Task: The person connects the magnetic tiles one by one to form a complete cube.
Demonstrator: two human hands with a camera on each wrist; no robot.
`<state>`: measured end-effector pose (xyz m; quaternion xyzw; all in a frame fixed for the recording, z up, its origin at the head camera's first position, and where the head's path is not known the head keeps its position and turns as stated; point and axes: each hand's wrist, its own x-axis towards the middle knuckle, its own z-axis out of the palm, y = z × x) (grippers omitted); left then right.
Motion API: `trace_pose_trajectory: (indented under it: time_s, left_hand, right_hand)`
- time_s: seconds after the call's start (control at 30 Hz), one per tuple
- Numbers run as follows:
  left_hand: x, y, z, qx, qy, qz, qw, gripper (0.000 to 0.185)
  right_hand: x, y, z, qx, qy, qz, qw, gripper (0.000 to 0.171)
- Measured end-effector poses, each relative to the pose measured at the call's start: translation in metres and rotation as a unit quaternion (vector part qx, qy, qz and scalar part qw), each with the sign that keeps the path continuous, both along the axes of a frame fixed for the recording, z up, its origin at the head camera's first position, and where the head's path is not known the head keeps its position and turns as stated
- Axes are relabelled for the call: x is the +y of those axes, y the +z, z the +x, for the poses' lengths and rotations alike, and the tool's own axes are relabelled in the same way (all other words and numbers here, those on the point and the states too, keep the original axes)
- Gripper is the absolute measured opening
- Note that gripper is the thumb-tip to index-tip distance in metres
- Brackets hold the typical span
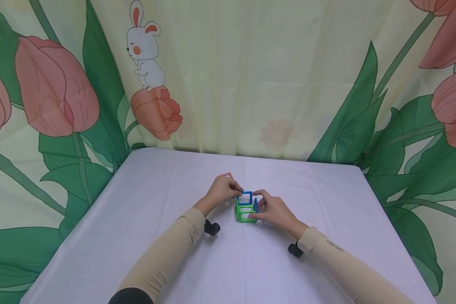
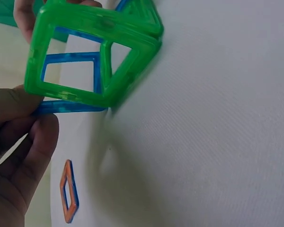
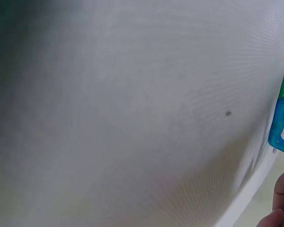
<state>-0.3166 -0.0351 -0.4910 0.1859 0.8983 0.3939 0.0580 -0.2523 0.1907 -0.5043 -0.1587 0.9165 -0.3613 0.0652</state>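
A small structure of green magnetic tiles (image 1: 247, 212) stands on the table, made of see-through-centred frames. A blue square magnetic tile (image 1: 247, 192) stands up at its back, and another blue tile (image 1: 256, 205) at its right side. My left hand (image 1: 222, 188) pinches the rear blue tile at its left corner; in the left wrist view, thumb and finger grip a blue tile edge (image 2: 68, 106) beside a green tile (image 2: 71, 92). My right hand (image 1: 275, 210) holds the structure from the right, thumb on the green front, index finger near the back blue tile.
An orange magnetic tile (image 2: 73, 211) lies apart on the table, just behind my left hand. White cloth covers the table (image 1: 228, 261). A curtain with tulips and a rabbit (image 1: 220, 76) hangs behind the table's far edge.
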Motion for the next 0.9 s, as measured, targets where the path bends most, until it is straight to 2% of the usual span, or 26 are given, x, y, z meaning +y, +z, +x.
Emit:
trace_pose_trajectory:
  time_s: [0.47, 0.7, 0.9]
  left_hand:
    - [0.001, 0.006, 0.002, -0.036, -0.007, -0.010, 0.9993, 0.006]
    - [-0.001, 0.010, 0.000, -0.058, -0.022, -0.016, 0.9980, 0.007]
    - [-0.001, 0.012, 0.000, -0.098, -0.042, 0.009, 0.9943, 0.006]
  right_hand:
    - [-0.002, 0.001, 0.000, -0.013, -0.010, -0.009, 1.000, 0.086]
    - [-0.001, 0.000, -0.002, -0.008, -0.002, -0.010, 1.000, 0.078]
    - [-0.001, -0.002, -0.003, -0.008, 0.000, -0.011, 1.000, 0.078]
